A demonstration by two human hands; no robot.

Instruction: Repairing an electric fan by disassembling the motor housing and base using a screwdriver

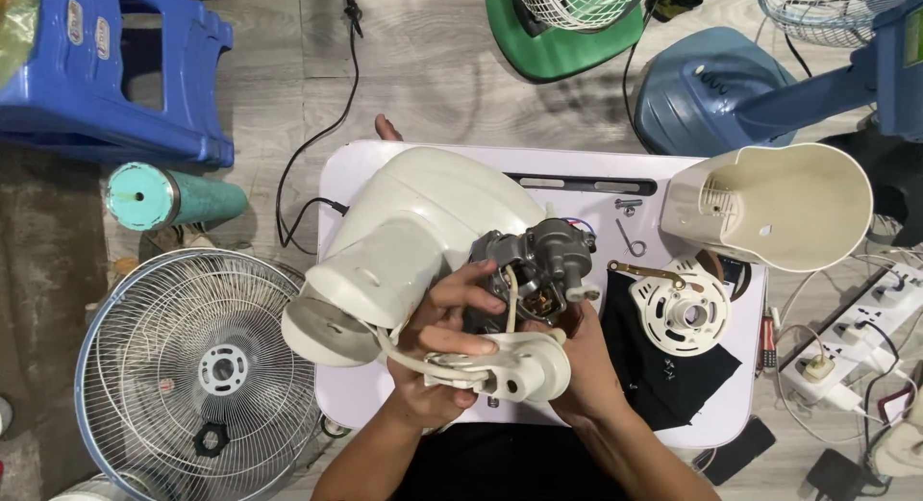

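Cream fan housing (404, 241) lies opened on the counter (356, 395); motor (534, 265) exposed, rear cover (779, 208) off; both hands' (437, 352) (582, 352) grip clamped on the neck joint (524, 366).

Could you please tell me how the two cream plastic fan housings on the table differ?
The left housing lies closed side up with the grey motor at its end, beside both hands; the right housing lies alone by the table's right edge, hollow side up and empty. Both are cream plastic.
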